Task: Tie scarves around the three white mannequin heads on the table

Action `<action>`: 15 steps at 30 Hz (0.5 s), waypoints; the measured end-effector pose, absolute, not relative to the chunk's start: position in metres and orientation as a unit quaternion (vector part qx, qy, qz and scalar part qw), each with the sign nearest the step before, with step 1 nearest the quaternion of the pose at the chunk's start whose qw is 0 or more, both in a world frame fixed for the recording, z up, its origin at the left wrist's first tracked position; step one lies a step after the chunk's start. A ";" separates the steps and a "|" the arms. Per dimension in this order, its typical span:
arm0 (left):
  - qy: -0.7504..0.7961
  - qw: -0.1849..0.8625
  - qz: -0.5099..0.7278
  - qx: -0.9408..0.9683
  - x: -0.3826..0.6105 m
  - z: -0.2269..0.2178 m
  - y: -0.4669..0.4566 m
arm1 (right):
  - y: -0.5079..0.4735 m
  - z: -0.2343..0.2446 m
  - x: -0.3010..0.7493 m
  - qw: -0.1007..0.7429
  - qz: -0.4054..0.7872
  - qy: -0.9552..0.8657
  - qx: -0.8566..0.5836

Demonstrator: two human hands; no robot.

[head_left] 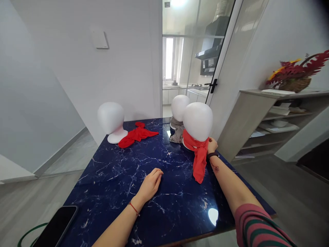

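A white mannequin head point(197, 120) stands at the table's right side with a red scarf point(199, 161) knotted round its neck, one end hanging down onto the tabletop. My right hand point(212, 145) is at the right edge of this head's neck, against the scarf; its fingertips are hidden behind, so I cannot tell whether it grips anything. On the table in front of me rests my left hand point(152, 183), fingers curled together with nothing visible in them. Left of it, further back, a second red scarf point(138, 134) lies crumpled beside another white mannequin head point(111, 118).
Behind the scarfed head stands a third white head point(180, 106) with a grey-brown scarf point(177, 133) at its neck. The dark blue marbled table point(108, 181) holds a phone point(56, 226) at its near left corner. A shelf unit point(257, 116) and a glass door point(190, 61) border the right and back.
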State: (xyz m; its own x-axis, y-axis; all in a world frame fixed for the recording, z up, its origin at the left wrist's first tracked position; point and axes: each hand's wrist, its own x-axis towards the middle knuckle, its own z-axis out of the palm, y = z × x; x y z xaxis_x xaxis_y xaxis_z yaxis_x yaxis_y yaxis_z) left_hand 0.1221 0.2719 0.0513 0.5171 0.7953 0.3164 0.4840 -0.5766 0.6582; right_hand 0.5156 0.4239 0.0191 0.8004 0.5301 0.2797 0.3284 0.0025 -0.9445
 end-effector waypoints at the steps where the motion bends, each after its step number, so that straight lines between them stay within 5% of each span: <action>1: 0.383 0.252 0.308 0.834 0.122 0.051 0.272 | 0.425 0.018 0.516 0.649 0.076 -0.289 -0.700; 15: 0.391 0.235 0.372 0.809 0.112 0.049 0.279 | 0.387 0.024 0.512 0.787 0.137 -0.103 -0.592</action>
